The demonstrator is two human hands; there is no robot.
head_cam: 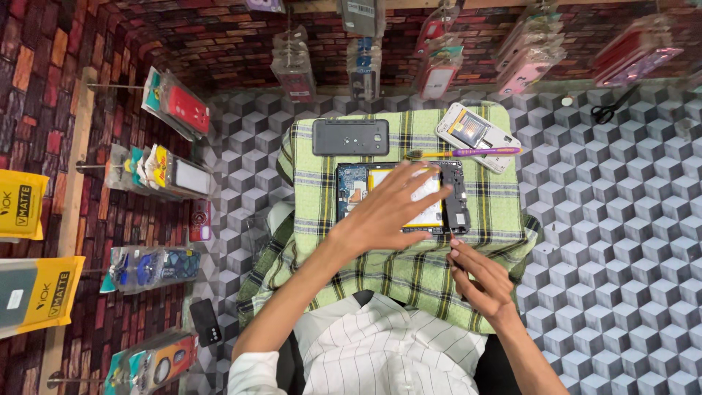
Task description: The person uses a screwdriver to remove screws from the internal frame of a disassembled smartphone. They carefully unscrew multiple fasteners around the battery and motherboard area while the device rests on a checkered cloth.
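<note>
the opened phone [401, 196], back cover off and innards showing, lies flat near the middle of the green checked cloth [322, 190], its long axis running side to side along the cloth's far edge, the dark camera end pointing right. the left hand [387, 208] rests on it, fingers spread flat over the pale battery, so it is the nearer hand; the right hand [479, 281] hovers just off the phone's near right corner, loosely curled and holding nothing. the detached grey back cover [351, 137] lies parallel beyond it.
</note>
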